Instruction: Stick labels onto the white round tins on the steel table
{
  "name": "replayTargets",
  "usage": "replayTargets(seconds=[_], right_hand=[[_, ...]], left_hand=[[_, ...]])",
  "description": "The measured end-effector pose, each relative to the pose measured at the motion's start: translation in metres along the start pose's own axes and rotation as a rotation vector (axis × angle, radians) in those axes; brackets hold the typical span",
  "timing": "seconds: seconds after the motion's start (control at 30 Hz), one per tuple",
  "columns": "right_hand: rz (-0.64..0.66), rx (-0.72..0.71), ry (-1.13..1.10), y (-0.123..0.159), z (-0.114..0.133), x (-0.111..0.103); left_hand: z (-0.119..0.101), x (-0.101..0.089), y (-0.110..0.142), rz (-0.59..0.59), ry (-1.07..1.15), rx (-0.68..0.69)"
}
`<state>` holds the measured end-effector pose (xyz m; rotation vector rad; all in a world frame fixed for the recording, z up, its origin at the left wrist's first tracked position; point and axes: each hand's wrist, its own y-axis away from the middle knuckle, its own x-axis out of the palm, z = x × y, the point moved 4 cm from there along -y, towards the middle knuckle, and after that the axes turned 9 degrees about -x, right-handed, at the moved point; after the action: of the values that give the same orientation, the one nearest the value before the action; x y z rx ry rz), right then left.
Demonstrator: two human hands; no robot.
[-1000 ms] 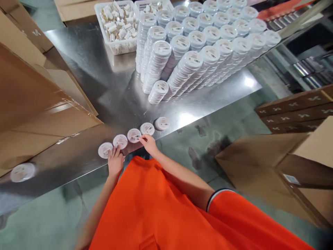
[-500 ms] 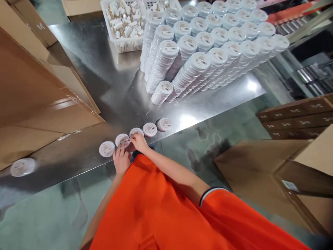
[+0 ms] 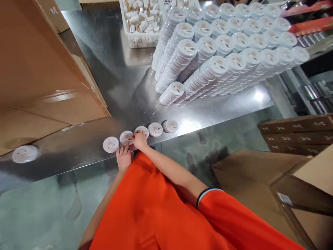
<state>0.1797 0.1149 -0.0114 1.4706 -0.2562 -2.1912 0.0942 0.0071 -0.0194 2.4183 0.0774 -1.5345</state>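
On the steel table (image 3: 125, 107), head view: your left hand (image 3: 124, 159), fingers loosely extended, holding nothing visible, lies at the second-from-left white tub (image 3: 125, 135) among five closely set; your right hand (image 3: 139, 140) bunches its fingertips over it, hold indiscernible. Fingertip work there seems in hand; light, steady pressure seems called for next.

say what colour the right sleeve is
The sleeve is orange-red, shown in the head view.
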Motion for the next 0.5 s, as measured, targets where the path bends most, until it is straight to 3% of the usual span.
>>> replayTargets(seconds=[0.37,0.5], right_hand=[[-0.034,-0.068,0.122,0.004,0.008,-0.005],[-0.026,-0.032,0.138,0.002,0.006,-0.010]], left_hand=[[0.002,0.003,-0.002,0.013,0.039,-0.029],[0.000,-0.001,-0.004,0.005,0.034,-0.038]])
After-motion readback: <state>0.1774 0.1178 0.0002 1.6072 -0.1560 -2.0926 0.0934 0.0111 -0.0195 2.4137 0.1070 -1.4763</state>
